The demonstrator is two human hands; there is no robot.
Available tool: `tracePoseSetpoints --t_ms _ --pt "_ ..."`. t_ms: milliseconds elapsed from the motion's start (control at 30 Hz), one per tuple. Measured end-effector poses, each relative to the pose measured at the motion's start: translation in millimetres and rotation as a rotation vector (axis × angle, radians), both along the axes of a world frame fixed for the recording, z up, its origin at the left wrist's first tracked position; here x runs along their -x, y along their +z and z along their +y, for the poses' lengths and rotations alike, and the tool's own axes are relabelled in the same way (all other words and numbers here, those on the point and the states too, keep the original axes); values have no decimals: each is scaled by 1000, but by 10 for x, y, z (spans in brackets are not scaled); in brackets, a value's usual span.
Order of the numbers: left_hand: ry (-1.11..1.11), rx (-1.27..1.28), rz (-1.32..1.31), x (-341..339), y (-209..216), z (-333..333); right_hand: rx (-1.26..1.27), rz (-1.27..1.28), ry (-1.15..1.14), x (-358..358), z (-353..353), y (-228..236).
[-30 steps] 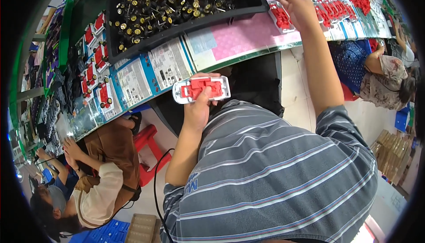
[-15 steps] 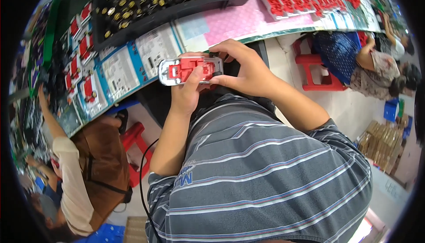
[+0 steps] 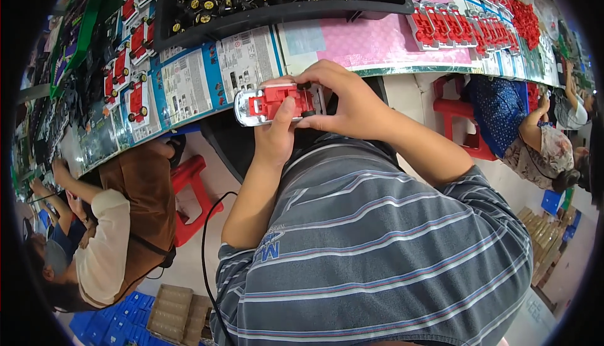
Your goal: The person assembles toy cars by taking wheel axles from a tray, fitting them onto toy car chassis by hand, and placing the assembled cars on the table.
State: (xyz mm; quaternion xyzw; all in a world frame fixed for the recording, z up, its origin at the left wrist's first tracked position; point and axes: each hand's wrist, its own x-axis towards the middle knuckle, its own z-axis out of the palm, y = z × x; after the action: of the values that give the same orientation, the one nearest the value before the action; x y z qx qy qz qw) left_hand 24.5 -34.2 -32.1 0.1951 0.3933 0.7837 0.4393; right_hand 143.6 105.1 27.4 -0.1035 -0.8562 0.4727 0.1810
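A toy car point(image 3: 279, 101) with a red underside and a silver-white body lies belly up between my hands, just off the table's near edge. My left hand point(image 3: 277, 135) is closed around it from below, its thumb pressed on the red base. The thumb and fingers of my right hand point(image 3: 343, 97) pinch the car's right end from both sides. There, a pair of black wheels point(image 3: 307, 113) sits across the base between the right fingertips. The axle between the wheels is hard to make out. At the car's left end no wheels show.
A black tray point(image 3: 283, 13) of wheel axles stands beyond my hands. Toy cars point(image 3: 135, 97) with wheels lie at the left; rows of red-based car bodies point(image 3: 440, 26) and a pile of red parts point(image 3: 524, 23) lie at the right. Co-workers sit on both sides near red stools point(image 3: 192, 198).
The whole view has shifted, so table and hands appear farther right. The black wheels at the car's right end now show more plainly. Both hands keep their grip.
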Motion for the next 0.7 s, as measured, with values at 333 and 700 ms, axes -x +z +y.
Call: tracePoseSetpoints --t_ms 333,700 --pt "-66 40 0 136 40 103 -162 126 -295 189 946 269" --pt "-158 54 -4 128 31 92 -488 -297 -315 673 1924 98"
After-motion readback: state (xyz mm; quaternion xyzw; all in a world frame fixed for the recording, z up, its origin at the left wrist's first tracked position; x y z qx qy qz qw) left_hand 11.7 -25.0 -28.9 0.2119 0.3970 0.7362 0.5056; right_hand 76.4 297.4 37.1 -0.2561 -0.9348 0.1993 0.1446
